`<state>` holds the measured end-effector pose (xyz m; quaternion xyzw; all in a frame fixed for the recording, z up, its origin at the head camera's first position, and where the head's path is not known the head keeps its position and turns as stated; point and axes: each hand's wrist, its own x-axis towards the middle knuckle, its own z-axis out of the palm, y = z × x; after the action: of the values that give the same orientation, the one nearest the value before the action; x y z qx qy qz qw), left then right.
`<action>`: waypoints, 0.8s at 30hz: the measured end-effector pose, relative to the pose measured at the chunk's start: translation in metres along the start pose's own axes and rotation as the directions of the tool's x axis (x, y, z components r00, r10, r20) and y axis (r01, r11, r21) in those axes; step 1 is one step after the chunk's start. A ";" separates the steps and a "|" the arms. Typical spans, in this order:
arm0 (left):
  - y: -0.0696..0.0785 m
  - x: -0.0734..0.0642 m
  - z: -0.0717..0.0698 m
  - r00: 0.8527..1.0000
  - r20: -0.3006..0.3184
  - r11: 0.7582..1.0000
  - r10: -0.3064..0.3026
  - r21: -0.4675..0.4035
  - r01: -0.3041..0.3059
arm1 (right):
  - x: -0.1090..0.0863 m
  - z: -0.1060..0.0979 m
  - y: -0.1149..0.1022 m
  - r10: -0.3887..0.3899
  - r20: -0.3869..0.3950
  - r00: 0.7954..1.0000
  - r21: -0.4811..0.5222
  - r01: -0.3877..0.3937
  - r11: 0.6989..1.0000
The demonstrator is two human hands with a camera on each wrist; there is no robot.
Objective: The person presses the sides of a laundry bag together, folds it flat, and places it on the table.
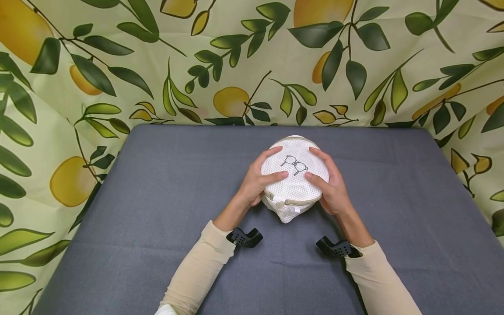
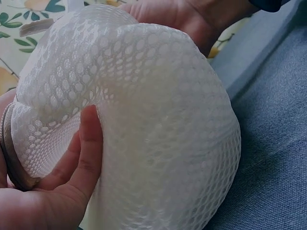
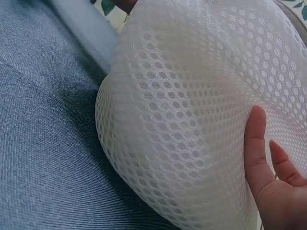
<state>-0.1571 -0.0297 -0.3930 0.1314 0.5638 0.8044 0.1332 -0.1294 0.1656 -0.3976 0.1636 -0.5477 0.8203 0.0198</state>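
Note:
A white mesh laundry bag [image 1: 293, 188] is held up between both hands in the head view, its round top turned to the camera. A dark drawing of eyeglasses [image 1: 295, 165] is printed on that top, and a beige zipper [image 1: 301, 202] runs along its near edge. My left hand [image 1: 253, 181] grips the left side, thumb on the top face. On the right side, my right hand [image 1: 334, 188] grips it the same way. Both wrist views show the bulging mesh side [image 2: 163, 120] dented where fingers [image 3: 255, 143] press in.
Under the bag lies a table with a grey-blue cloth [image 1: 177, 175]. A lemon-and-leaf patterned curtain [image 1: 244, 57] hangs behind and at both sides. Black wrist mounts [image 1: 245, 237] sit at both sleeve cuffs.

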 end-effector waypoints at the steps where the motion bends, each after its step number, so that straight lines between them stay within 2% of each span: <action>1: -0.001 0.000 0.000 1.000 -0.002 1.000 -0.002 -0.008 0.002 | 0.000 0.000 0.000 0.003 -0.002 1.000 0.004 -0.003 1.000; 6: -0.004 0.000 0.001 1.000 -0.003 0.999 -0.016 -0.043 0.016 | -0.001 -0.001 0.002 0.017 -0.014 1.000 0.022 -0.017 1.000; 16: -0.010 0.001 0.003 1.000 0.000 0.995 -0.003 -0.096 0.003 | -0.002 -0.001 0.006 0.021 -0.022 1.000 0.072 -0.019 0.997; 24: -0.011 0.001 0.003 1.000 -0.007 0.997 0.006 -0.072 -0.007 | -0.002 0.000 0.008 0.026 -0.044 0.999 0.063 -0.023 0.998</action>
<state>-0.1566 -0.0231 -0.4027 0.1257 0.5345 0.8251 0.1333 -0.1287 0.1626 -0.4050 0.1387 -0.5232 0.8407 0.0169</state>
